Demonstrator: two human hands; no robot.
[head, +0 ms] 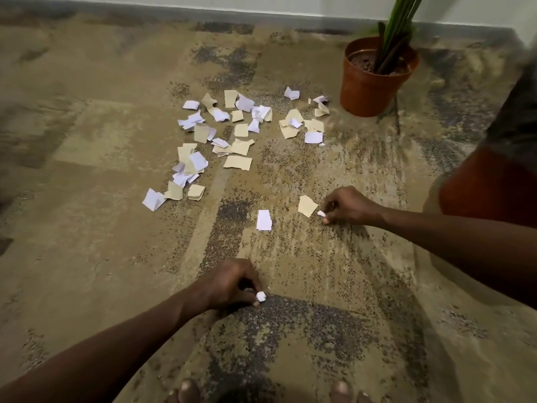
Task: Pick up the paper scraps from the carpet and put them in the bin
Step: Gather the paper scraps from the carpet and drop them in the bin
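Toes (pixel 189 391) are seen at the carpet's (pixel 87 257) near edge. Most paper scraps (pixel 226 132) lie mid-carpet. A crumpled white scrap (pixel 260 296) is pinched by the left hand (pixel 229 286), a tiny one (pixel 320 213) by the right hand (pixel 348 206); several should be gathered per pinch. No bin is seen.

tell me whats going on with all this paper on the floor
A person crouched on the carpet is picking up paper scraps by hand. The left hand pinches a small crumpled white bit, and the right hand pinches another tiny white piece next to a tan scrap and a white scrap. Most of the scraps still lie scattered farther out, near a potted plant. No bin is in view.
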